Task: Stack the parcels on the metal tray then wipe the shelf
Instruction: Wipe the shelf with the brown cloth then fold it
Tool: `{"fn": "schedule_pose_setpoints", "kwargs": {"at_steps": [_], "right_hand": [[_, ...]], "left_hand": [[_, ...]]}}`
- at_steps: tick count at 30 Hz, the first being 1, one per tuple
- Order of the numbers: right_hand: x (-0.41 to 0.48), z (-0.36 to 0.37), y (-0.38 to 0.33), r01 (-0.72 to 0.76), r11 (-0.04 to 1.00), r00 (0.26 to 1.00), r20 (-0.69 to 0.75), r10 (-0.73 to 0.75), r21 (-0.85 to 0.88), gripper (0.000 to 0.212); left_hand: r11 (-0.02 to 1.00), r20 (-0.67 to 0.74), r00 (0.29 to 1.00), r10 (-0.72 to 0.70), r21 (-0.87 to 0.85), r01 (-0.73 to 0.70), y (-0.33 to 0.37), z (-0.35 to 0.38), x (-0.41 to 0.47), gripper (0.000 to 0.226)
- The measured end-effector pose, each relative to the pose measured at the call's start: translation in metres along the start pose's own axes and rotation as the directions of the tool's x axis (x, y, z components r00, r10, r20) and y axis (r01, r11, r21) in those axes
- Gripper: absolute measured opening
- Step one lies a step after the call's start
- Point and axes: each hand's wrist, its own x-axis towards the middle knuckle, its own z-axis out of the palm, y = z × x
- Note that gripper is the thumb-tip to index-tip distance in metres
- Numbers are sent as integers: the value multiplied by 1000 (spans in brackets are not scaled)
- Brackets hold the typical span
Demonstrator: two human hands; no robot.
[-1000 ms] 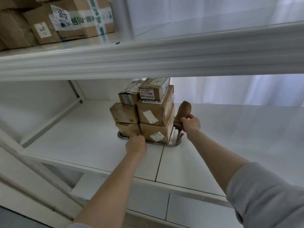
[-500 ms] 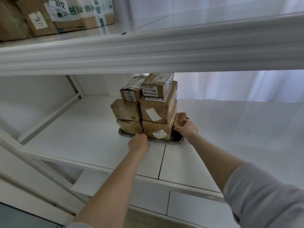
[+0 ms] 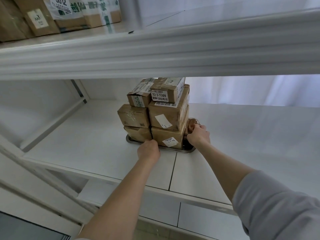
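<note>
A: Six brown parcels (image 3: 162,115) stand in two columns on the metal tray (image 3: 187,150), mid-way along the white shelf (image 3: 86,135), just under the upper board. Where are we in the job?

B: The stacking looks finished, we judge, so wiping is the step in hand. Our right hand (image 3: 199,135) has its fingers curled round a brown cloth (image 3: 191,124), held at the tray's right end, just beside the lower parcels.

A: And our left hand (image 3: 149,150)?

B: It sits at the tray's near rim with its fingers curled away from us. Whether they pinch the rim, we cannot tell.

A: What does the next move call for?

B: We reckon the cloth must sweep the bare shelf around the tray, while our left hand steadies the tall stack against toppling.
</note>
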Motion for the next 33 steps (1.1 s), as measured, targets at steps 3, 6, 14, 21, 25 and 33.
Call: {"fn": "schedule_pose_setpoints", "kwargs": {"at_steps": [3, 6, 14, 21, 25, 33], "right_hand": [[1, 0, -4, -19, 999, 999, 50, 18, 26, 54], [4, 7, -7, 4, 1000, 989, 149, -8, 26, 42], [-13, 12, -5, -251, 956, 966, -19, 256, 150, 49], [-15, 11, -4, -252, 951, 967, 7, 255, 178, 37], [-17, 7, -6, -229, 970, 973, 19, 228, 79, 38], [-32, -7, -1, -162, 983, 986, -49, 158, -87, 34]], "left_hand": [[1000, 0, 1000, -5, 3, 5, 0, 0, 0, 23], [1000, 6, 1000, -2, 1, 2, 1, 1, 1, 23], [1000, 31, 1000, -3, -18, 4, 0, 0, 8, 23], [999, 29, 1000, -9, -52, 10, -4, -2, 13, 25], [999, 59, 998, 0, -44, 3, -5, -3, 14, 25], [1000, 40, 999, 3, -1, -3, -3, -10, 4, 23]]}}
